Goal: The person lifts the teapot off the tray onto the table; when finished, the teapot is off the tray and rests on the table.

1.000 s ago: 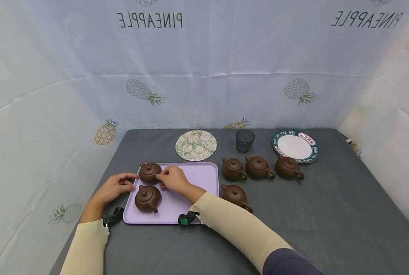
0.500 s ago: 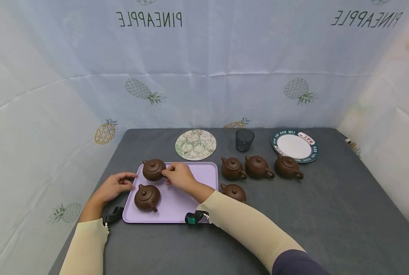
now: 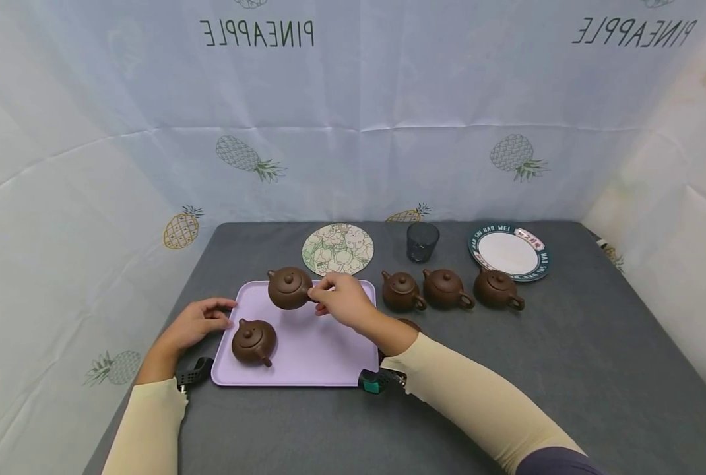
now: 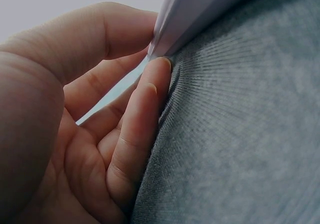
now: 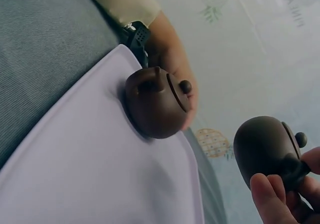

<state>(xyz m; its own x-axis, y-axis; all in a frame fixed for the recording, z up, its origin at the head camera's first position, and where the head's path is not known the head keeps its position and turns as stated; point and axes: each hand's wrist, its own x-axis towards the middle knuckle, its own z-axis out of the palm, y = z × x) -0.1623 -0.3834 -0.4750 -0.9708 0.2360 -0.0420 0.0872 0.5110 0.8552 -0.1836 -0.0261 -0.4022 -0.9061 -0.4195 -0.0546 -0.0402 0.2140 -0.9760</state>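
A brown clay teapot (image 3: 288, 290) is held up over the back of the lilac tray (image 3: 323, 356). My right hand (image 3: 344, 300) pinches it by its handle, and the right wrist view shows this teapot (image 5: 261, 146) raised off the tray, thumb and fingers round the handle. A second brown teapot (image 3: 252, 344) stands upright at the tray's left, handle towards me. At the left rim rests my left hand (image 3: 197, 323), fingers loosely bent. The left wrist view has its thumb and fingertips against the tray's outer wall (image 4: 172, 24), low on the grey cloth.
Right of the tray stand three brown teapots (image 3: 446, 290) in a row; another teapot (image 3: 411, 323) is mostly hidden behind my right wrist. Farther back are a round patterned mat (image 3: 336, 251), a dark glass (image 3: 422, 242) and a blue-rimmed plate (image 3: 507, 254). Pineapple-print curtains enclose the table.
My right hand has lifted the rear teapot off the tray's back left and carried it to the right. The left hand and the other teapot on the tray have stayed put.
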